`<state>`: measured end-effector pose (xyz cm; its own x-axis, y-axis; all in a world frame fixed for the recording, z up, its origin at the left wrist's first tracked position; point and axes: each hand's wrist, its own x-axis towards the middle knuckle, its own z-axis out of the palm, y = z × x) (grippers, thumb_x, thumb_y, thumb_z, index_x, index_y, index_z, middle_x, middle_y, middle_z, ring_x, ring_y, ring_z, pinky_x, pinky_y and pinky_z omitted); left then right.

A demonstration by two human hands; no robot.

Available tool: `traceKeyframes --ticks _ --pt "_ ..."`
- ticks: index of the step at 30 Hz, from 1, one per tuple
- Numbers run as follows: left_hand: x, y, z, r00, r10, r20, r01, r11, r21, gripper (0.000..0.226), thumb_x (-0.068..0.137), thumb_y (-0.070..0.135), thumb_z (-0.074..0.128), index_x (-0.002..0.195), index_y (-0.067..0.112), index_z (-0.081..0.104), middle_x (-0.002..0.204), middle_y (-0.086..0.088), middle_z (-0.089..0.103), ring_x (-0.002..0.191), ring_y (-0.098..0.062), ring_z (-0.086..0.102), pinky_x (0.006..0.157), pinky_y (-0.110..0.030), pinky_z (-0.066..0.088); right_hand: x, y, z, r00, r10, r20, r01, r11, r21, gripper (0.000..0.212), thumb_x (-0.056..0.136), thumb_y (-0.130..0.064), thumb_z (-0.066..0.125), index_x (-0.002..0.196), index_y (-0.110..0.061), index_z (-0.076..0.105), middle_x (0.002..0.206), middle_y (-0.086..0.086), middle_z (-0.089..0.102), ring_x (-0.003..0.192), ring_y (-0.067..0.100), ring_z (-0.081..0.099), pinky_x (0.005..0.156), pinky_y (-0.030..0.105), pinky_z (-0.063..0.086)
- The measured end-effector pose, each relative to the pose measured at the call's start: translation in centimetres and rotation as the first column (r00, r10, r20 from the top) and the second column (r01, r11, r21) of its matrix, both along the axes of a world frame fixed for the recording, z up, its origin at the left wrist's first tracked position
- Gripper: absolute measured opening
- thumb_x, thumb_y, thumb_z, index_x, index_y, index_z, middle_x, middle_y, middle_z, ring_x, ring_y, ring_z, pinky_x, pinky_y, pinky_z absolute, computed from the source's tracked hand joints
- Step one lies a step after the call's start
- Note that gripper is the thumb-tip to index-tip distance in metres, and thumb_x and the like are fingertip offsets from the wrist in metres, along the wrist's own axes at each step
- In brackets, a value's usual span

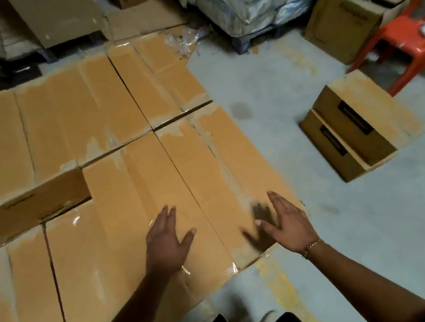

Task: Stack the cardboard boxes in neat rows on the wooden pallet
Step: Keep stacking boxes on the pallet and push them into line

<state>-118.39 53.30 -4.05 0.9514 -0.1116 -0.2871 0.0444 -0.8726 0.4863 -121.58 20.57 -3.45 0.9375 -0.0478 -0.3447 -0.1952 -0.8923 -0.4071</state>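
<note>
hidden: whatever the stacked boxes (100, 95) under both hands sit on | cut off: boxes left of the left hand (167, 243) pass the edge; red stool (405, 46), far right of the right hand (289, 222), too | blurred: right hand's fingers; black labels (353, 117) on loose boxes (388, 116), unreadable
</note>
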Motion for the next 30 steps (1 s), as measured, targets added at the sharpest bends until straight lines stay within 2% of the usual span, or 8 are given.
traceKeyframes --ticks 4,7,11,14,16,19,25,30 --pt "2.6 -6.4 2.3 0.998 -0.060 -0.002 0.059 0.989 -0.137 0.076 0.098 0.061 0.053 0.161 0.024 0.032 0.167 0.004 0.029 0.152 -0.019 0.028 0.121 -0.041 0.024 -0.5 -4.6 2.6 0.990 -0.134 0.036 0.131 0.989 0.075 0.109 0.076 -0.091 0.026 0.162 -0.025 0.019 0.167 -0.008 0.023 0.152 0.011 0.023 0.118 0.039 0.026" --pt "4.0 -12.2 3.3 0.995 -0.097 -0.013 0.092 0.974 -0.206 0.069 0.098 0.053 0.059 0.157 0.026 0.039 0.163 0.004 0.037 0.147 -0.020 0.038 0.118 -0.041 0.031 -1.3 -9.4 4.1 0.969 -0.239 0.070 0.228 0.965 0.132 0.091 0.090 -0.076 0.045 0.161 -0.025 0.023 0.165 -0.006 0.028 0.151 0.013 0.028 0.119 0.039 0.028" --pt "5.5 -20.8 4.0 0.990 -0.133 -0.044 0.114 0.948 -0.296 0.064 0.098 0.051 0.060 0.154 0.027 0.043 0.158 0.006 0.042 0.140 -0.017 0.046 0.109 -0.032 0.037 -2.7 -17.0 5.1 0.932 -0.356 0.067 0.335 0.918 0.214 0.081 0.094 -0.065 0.054 0.159 -0.026 0.028 0.162 -0.007 0.034 0.147 0.014 0.035 0.117 0.036 0.032" --pt "5.9 -29.1 4.2 0.987 -0.149 -0.063 0.119 0.932 -0.343 0.063 0.097 0.054 0.058 0.153 0.027 0.045 0.156 0.004 0.044 0.140 -0.017 0.046 0.108 -0.035 0.039 -4.1 -24.2 5.4 0.877 -0.480 -0.029 0.458 0.816 0.352 0.073 0.093 -0.060 0.060 0.155 -0.030 0.037 0.153 -0.010 0.047 0.136 0.010 0.048 0.107 0.029 0.040" --pt "5.6 -34.9 4.3 0.985 -0.151 -0.082 0.109 0.917 -0.384 0.062 0.097 0.055 0.058 0.151 0.027 0.046 0.156 0.003 0.045 0.140 -0.018 0.047 0.110 -0.037 0.040 -4.9 -28.9 5.6 0.836 -0.543 -0.073 0.521 0.746 0.414 0.066 0.093 -0.056 0.064 0.150 -0.030 0.043 0.143 -0.009 0.056 0.129 0.010 0.054 0.102 0.029 0.044" --pt "4.6 -43.3 4.9 0.976 -0.181 -0.120 0.111 0.891 -0.440 0.057 0.100 0.050 0.058 0.151 0.026 0.047 0.155 0.002 0.045 0.140 -0.017 0.047 0.109 -0.035 0.038 -6.7 -35.3 6.1 0.796 -0.596 -0.105 0.574 0.689 0.442 0.060 0.093 -0.055 0.065 0.145 -0.031 0.049 0.134 -0.008 0.062 0.121 0.009 0.059 0.101 0.030 0.048" --pt "4.3 -57.0 6.3 0.952 -0.254 -0.173 0.127 0.839 -0.529 0.054 0.101 0.047 0.059 0.149 0.024 0.050 0.154 0.002 0.047 0.138 -0.015 0.047 0.107 -0.029 0.037 -8.2 -46.2 7.2 0.720 -0.678 -0.150 0.653 0.587 0.479 0.049 0.093 -0.050 0.067 0.136 -0.030 0.057 0.122 -0.013 0.066 0.107 -0.004 0.062 0.084 0.015 0.047" --pt "6.6 -65.1 5.8 0.929 -0.305 -0.211 0.158 0.840 -0.519 0.055 0.102 0.052 0.054 0.150 0.027 0.047 0.155 0.003 0.046 0.141 -0.015 0.045 0.106 -0.028 0.036 -6.5 -53.3 6.5 0.655 -0.733 -0.185 0.705 0.504 0.500 0.044 0.093 -0.048 0.068 0.133 -0.030 0.060 0.123 -0.009 0.067 0.109 0.001 0.062 0.087 0.022 0.047"
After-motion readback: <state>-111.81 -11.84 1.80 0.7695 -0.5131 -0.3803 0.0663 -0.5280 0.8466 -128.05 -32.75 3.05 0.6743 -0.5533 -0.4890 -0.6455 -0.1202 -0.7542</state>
